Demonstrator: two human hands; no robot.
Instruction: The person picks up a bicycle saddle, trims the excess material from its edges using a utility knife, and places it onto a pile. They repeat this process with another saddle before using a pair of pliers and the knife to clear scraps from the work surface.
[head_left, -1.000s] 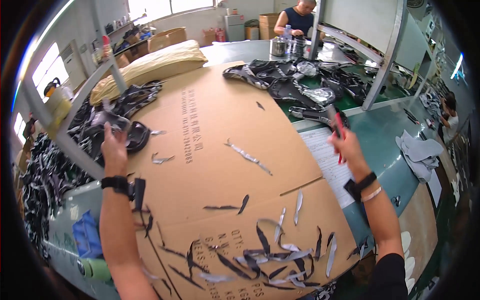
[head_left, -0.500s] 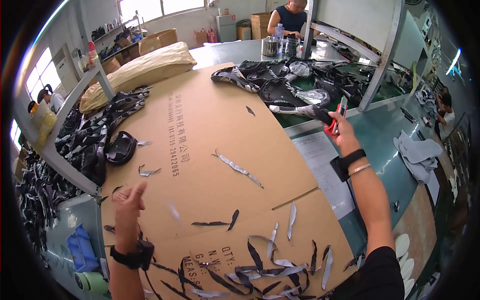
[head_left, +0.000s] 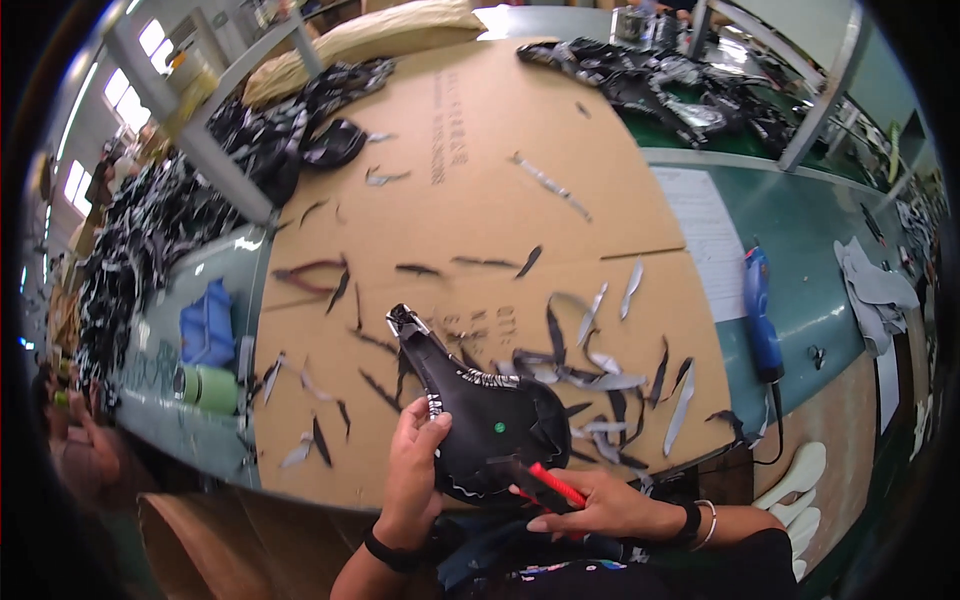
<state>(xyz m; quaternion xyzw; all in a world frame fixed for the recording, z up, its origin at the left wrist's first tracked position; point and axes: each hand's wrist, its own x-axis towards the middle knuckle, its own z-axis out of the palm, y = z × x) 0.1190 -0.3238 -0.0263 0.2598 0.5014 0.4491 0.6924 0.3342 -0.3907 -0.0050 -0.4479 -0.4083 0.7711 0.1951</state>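
Observation:
A black bicycle saddle [head_left: 487, 425] lies underside up at the front of the cardboard, its narrow nose pointing away to the left. Silvery cut edging shows along its sides, and a small green sticker sits on its base. My left hand [head_left: 413, 455] grips the saddle's left edge, thumb on top. In my closed right hand [head_left: 600, 505] is a red utility knife [head_left: 555, 485]; its front end is over the saddle's wide rear part. Whether the blade touches the cover cannot be made out.
Black and grey trimmed strips [head_left: 600, 380] litter the cardboard sheet [head_left: 400, 220], with red-handled pliers [head_left: 312, 275] at its left. A blue heat gun [head_left: 762, 315] with a cord lies right. Saddles pile up at far right [head_left: 640, 85] and left [head_left: 340, 145]. A green cup [head_left: 208, 388] stands left.
My view has tipped down toward the front edge. Both hands have come back near my body; the left, empty before, now holds a saddle. The knife has moved from the far pile to this saddle.

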